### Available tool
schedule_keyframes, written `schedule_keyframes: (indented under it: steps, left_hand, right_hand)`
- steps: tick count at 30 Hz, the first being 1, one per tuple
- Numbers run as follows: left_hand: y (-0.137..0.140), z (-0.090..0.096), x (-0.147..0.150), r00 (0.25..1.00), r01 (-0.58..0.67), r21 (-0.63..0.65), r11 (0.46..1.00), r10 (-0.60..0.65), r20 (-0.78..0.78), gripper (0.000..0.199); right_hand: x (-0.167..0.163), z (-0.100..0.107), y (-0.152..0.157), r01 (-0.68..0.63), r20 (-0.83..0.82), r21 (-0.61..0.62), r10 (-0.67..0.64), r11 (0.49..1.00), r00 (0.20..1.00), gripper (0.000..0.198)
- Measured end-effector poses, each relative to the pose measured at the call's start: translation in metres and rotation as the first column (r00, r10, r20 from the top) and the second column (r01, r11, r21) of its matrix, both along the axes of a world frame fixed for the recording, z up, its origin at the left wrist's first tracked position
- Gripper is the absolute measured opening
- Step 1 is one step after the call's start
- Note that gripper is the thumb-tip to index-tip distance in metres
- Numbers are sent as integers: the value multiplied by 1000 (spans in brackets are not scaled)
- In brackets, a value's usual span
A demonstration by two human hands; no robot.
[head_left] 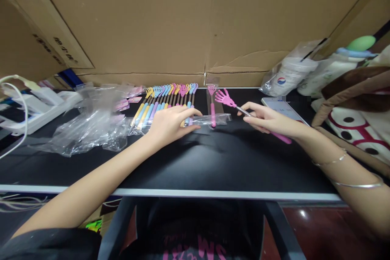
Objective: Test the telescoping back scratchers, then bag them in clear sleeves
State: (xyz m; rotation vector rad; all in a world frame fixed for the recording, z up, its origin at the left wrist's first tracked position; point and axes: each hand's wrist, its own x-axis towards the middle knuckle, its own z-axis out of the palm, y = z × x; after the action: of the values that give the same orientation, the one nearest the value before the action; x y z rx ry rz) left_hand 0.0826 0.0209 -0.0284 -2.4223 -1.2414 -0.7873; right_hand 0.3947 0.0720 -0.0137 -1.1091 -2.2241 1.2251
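A pink hand-shaped back scratcher with a metal shaft is in my right hand, its pink handle sticking out below my palm. My left hand is over the handles of a row of back scratchers in yellow, blue, purple and pink; thumb and forefinger are apart. A clear plastic sleeve runs out from beside its fingertips; whether hidden fingers touch it I cannot tell. Between my hands lies another pink back scratcher inside a clear sleeve.
Crumpled clear bags are heaped at left beside a white power strip with cables. A phone, a Pepsi cup in plastic, a bottle and a patterned bag stand right. Cardboard walls the black table's back.
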Motion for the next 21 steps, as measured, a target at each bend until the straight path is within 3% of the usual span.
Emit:
schedule_keyframes:
  steps: [4, 11, 21]
  left_hand:
    - [-1, 3, 0, 1000, -8, -17, 1000, 8, -15, 26]
    - [0, 2, -2, 999, -32, -16, 999, 32, -37, 29]
    - [0, 0, -2, 998, -6, 1, 1000, 6, -55, 32]
  right_hand:
    - [6, 7, -1, -72, 163, -51, 79, 996, 983, 42]
    - [7, 7, 2, -229, 285, -138, 260, 964, 923, 46]
    - [4, 6, 1, -296, 276, -104, 313, 950, 909, 45]
